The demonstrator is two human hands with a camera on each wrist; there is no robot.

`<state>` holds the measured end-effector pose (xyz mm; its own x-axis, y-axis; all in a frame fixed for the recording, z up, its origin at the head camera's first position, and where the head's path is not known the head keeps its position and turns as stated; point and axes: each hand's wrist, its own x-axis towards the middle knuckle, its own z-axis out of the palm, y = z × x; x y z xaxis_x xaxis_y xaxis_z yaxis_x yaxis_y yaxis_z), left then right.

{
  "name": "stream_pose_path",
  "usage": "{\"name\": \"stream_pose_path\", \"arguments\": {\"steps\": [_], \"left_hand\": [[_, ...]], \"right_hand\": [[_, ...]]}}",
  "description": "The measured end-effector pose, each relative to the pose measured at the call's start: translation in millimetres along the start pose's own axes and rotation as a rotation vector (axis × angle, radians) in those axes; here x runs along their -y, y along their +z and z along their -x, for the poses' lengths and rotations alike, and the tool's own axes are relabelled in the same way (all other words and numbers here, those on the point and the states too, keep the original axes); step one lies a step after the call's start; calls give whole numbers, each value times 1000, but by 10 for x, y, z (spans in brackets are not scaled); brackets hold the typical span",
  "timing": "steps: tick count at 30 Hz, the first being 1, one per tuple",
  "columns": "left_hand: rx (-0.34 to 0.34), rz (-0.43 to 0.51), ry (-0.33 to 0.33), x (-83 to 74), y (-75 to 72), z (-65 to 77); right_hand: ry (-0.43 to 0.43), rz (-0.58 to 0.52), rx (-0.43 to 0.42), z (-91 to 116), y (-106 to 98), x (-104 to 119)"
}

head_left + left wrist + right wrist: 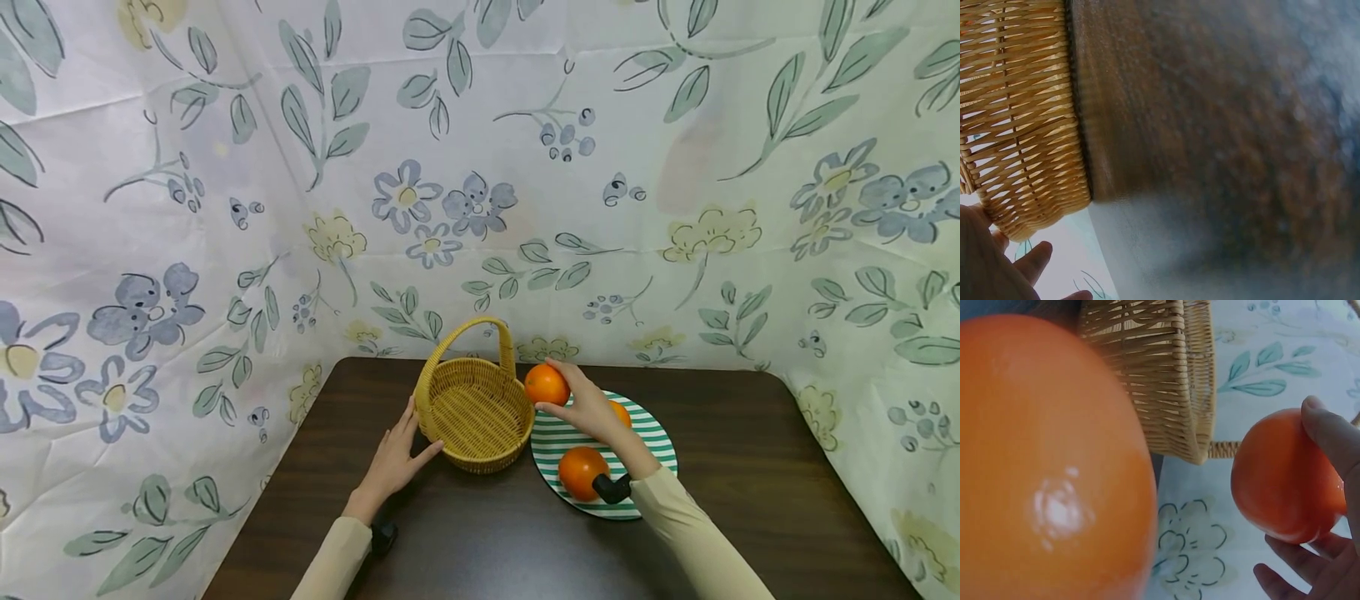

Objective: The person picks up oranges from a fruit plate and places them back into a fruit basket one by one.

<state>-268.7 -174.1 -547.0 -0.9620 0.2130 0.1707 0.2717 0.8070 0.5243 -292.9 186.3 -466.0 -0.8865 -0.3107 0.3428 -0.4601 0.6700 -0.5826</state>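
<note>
Right hand (589, 408), spread wide, grips 1 orange fruit (546, 386).

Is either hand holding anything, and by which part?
The right hand holds an orange fruit by opposite sides, between thumb and fingers; the left hand only touches the basket.

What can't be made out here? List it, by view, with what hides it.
Head: much of the rear fruit on the plate, behind the right hand.
Head: lower right of the front fruit, behind the black wrist device.
Left wrist: the table surface, blurred.
Left wrist: part of the left hand, cut by the corner.
Right wrist: part of the near fruit, cut by the left edge.
</note>
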Motion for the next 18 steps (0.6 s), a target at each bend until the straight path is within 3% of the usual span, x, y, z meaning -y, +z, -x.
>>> {"name": "stream_pose_path", "arguments": {"steps": [18], "left_hand": [[-3,10,-9,-22,0,9]], "right_hand": [[3,27,23,-62,174,73]]}}
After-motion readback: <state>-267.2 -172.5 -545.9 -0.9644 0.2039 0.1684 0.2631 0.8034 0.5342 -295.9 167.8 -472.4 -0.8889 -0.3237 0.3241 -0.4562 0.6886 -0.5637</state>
